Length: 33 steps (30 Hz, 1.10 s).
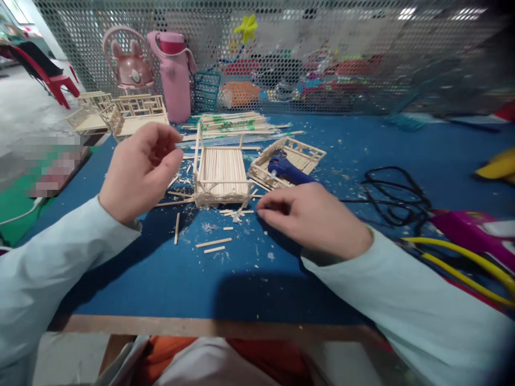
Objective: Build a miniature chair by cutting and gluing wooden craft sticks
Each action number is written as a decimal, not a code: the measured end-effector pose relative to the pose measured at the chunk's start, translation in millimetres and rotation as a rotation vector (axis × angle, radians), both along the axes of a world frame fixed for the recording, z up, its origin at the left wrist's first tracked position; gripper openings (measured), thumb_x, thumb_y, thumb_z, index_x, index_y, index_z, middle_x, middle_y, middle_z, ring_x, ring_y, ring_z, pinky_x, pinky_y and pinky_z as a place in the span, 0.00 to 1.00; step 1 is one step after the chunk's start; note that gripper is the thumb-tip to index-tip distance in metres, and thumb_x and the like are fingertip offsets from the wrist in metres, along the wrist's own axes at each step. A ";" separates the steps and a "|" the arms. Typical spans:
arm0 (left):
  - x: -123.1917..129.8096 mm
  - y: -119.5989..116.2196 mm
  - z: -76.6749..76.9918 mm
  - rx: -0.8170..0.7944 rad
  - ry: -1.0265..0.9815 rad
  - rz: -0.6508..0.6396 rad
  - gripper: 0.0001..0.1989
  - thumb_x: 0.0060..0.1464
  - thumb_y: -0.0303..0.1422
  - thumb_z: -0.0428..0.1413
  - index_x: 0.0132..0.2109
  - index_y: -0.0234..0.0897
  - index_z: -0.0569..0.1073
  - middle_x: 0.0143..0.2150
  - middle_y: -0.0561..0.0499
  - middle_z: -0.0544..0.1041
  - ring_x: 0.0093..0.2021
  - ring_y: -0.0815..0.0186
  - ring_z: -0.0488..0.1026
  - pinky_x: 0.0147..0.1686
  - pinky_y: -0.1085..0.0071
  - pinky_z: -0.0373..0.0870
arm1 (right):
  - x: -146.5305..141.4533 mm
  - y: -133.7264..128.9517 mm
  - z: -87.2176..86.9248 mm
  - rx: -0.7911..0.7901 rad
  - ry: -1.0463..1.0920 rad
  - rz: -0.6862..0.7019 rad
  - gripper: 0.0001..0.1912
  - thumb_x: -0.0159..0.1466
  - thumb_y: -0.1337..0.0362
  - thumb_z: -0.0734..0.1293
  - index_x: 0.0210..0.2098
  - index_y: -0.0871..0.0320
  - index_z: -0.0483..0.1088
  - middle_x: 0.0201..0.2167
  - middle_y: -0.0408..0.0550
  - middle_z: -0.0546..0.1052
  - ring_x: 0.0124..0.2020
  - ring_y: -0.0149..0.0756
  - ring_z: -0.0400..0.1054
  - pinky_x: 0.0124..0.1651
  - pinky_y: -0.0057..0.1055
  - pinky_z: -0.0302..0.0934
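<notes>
The bare right hand (317,217) hides the rear of the dark-blue plastic glue gun (294,170); whether it pinches anything is unclear. Print on the pale, green-marked wrappers (225,126) is too small to read. Colourful goods (354,65) blur behind the grey perforated metal screen (362,29). The right edge cuts off the purple plastic tool (462,222) and yellow-handled pliers (446,246). Pixelation masks a flat object (60,171) at left.

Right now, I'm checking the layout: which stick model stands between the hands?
The middle model; two models sit back left, another model lies right, with the blue glue gun.
</notes>
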<state>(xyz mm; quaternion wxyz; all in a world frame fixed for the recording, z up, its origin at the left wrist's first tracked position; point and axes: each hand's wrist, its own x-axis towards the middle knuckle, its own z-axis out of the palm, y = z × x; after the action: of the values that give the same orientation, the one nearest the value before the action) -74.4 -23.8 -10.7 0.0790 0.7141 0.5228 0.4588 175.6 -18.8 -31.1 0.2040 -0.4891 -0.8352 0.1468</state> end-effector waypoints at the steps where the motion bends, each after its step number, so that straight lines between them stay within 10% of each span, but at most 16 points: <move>1: -2.0 -0.1 -7.7 -0.009 -0.035 0.028 0.06 0.49 0.28 0.54 0.36 0.39 0.68 0.28 0.54 0.70 0.26 0.69 0.66 0.26 0.71 0.64 | -2.0 0.5 -2.7 -0.002 -0.093 -0.006 0.03 0.53 0.66 0.70 0.23 0.54 0.76 0.15 0.43 0.71 0.17 0.32 0.61 0.23 0.32 0.50; 5: 0.5 -2.7 -28.6 -0.080 -0.110 -0.006 0.06 0.50 0.28 0.52 0.37 0.40 0.65 0.27 0.55 0.68 0.25 0.70 0.67 0.25 0.71 0.63 | -10.7 -0.2 -8.3 0.019 -0.284 -0.023 0.07 0.59 0.63 0.67 0.28 0.55 0.77 0.26 0.50 0.79 0.28 0.43 0.70 0.28 0.36 0.52; 21: 15.2 -17.6 -37.8 0.040 -0.047 -0.067 0.13 0.49 0.26 0.55 0.42 0.41 0.64 0.32 0.53 0.67 0.29 0.68 0.66 0.28 0.68 0.68 | -6.3 -3.1 -3.8 -0.019 -0.369 0.169 0.08 0.62 0.69 0.63 0.26 0.58 0.66 0.29 0.49 0.73 0.29 0.35 0.64 0.32 0.30 0.52; 26: 21.9 -28.5 -34.5 0.184 -0.126 -0.076 0.09 0.51 0.27 0.56 0.41 0.41 0.67 0.29 0.55 0.67 0.26 0.71 0.64 0.27 0.72 0.65 | -7.1 -9.1 3.8 0.027 -0.008 0.169 0.08 0.65 0.68 0.59 0.29 0.57 0.63 0.24 0.44 0.71 0.26 0.31 0.64 0.31 0.28 0.55; 33: 45.5 -48.5 -35.0 -0.257 -0.041 -0.311 0.12 0.54 0.33 0.57 0.44 0.33 0.76 0.26 0.54 0.76 0.20 0.75 0.66 0.22 0.78 0.63 | -20.8 -21.6 -0.5 -0.146 0.448 0.293 0.02 0.64 0.68 0.61 0.35 0.57 0.61 0.21 0.39 0.72 0.23 0.28 0.67 0.30 0.26 0.59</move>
<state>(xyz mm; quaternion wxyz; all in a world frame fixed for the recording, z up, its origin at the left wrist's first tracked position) -28.9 -72.3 -45.7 0.2502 0.7608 0.4587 0.3850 154.8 -40.4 -31.6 0.3243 -0.3318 -0.8183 0.3393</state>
